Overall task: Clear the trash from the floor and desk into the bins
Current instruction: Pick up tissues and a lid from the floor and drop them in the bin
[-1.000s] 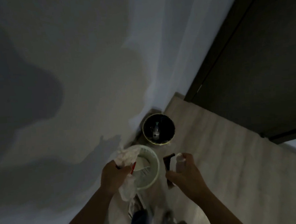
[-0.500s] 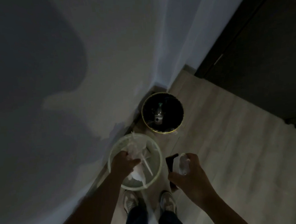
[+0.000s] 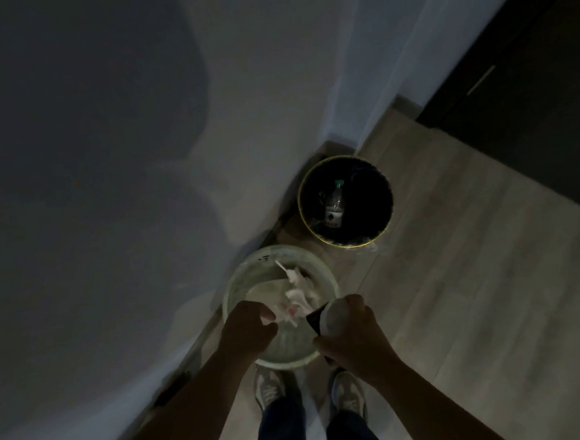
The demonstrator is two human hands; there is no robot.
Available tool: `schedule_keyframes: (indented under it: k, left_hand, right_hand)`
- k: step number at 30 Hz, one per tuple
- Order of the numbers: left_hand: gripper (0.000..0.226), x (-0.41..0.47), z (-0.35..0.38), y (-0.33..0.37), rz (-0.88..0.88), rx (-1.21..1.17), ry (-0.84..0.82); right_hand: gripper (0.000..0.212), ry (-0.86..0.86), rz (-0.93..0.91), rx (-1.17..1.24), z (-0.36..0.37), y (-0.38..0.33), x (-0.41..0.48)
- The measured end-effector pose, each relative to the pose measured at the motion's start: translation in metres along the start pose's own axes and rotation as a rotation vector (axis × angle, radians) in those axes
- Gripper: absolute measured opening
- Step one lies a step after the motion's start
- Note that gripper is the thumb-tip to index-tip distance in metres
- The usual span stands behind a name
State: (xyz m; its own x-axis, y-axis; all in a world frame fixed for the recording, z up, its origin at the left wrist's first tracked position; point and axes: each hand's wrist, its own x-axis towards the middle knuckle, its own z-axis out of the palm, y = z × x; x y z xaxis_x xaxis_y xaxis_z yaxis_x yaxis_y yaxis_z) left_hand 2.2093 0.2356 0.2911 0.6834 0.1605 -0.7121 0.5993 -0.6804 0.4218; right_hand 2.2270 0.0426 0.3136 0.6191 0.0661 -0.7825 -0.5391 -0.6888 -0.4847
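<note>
Your two pale sneakers (image 3: pixel 269 391) stand on the wood-look floor (image 3: pixel 457 276) at the foot of the frame, dark trouser legs above them, toes just short of the white bin (image 3: pixel 237 275).

Your right hand (image 3: pixel 353 339) is clenched around a pale, rounded plastic item (image 3: pixel 333 316) together with a flat dark piece (image 3: pixel 314 323), held at the white bin's near right rim; any print on them is too dim to read.

Your left hand (image 3: pixel 246 329) hovers over the bin's mouth, fingers curled loosely downward, touching or just beside the crumpled white paper (image 3: pixel 295 296); you cannot tell whether it grips the paper or has let go. The paper, with a faint pink patch, lies inside the white bin, whose far rim carries small dark marks too blurred to read.

Beyond, near but apart, a black bin (image 3: pixel 389 213) with a thin gold rim stands in the corner by the wall (image 3: pixel 106 164). Inside it lies a clear bottle (image 3: pixel 335 204) with a green cap and a pale label bearing a dark emblem, the wording illegible. A dark door (image 3: pixel 530 100) closes the upper right.
</note>
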Motion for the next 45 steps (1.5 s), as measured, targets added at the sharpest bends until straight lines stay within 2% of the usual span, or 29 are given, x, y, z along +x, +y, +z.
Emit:
schedule_keyframes:
  k: [2,4,8,10,13,17,23,27,31,37,41,45]
  left_hand:
    - [0.026,-0.004,-0.006,-0.011,0.023,0.063,-0.009]
    - [0.028,-0.009,-0.012,-0.021,0.028,0.125,-0.008]
    - [0.027,-0.020,-0.022,-0.039,0.042,0.193,-0.029]
    - [0.026,-0.024,-0.027,-0.047,0.043,0.208,-0.045]
    - [0.030,-0.031,-0.033,-0.053,0.061,0.271,-0.072]
    - [0.032,-0.053,-0.048,-0.049,0.094,0.307,-0.062]
    - [0.036,-0.117,-0.092,-0.012,0.152,0.373,0.002]
    - [0.041,-0.176,-0.129,0.024,0.188,0.393,0.111]
    - [0.048,-0.249,-0.164,0.064,0.175,0.314,0.274]
    - [0.051,-0.386,-0.216,0.111,0.163,0.196,0.625]
    - [0.050,-0.476,-0.251,0.124,0.095,0.208,0.824]
    - [0.048,-0.568,-0.273,0.116,-0.006,0.219,1.002]
  right_hand:
    - [0.083,0.019,-0.018,-0.110,0.014,-0.008,0.013]
    - [0.091,0.010,0.011,-0.110,0.025,-0.017,0.024]
    - [0.121,-0.070,0.034,-0.119,0.040,-0.034,0.038]
    - [0.124,-0.097,0.013,-0.126,0.046,-0.041,0.040]
    - [0.105,-0.087,-0.056,-0.155,0.049,-0.043,0.035]
    - [0.070,-0.111,-0.138,-0.402,0.033,-0.047,0.008]
    - [0.053,-0.083,-0.323,-0.707,-0.017,-0.084,-0.063]
    - [0.049,-0.048,-0.505,-0.787,-0.055,-0.122,-0.120]
    - [0.044,-0.051,-0.723,-0.787,-0.099,-0.174,-0.189]
    - [0.052,-0.065,-1.083,-0.823,-0.159,-0.261,-0.307]
    - [0.050,-0.047,-1.311,-0.853,-0.170,-0.313,-0.387]
    - [0.046,-0.048,-1.559,-0.838,-0.151,-0.350,-0.469]
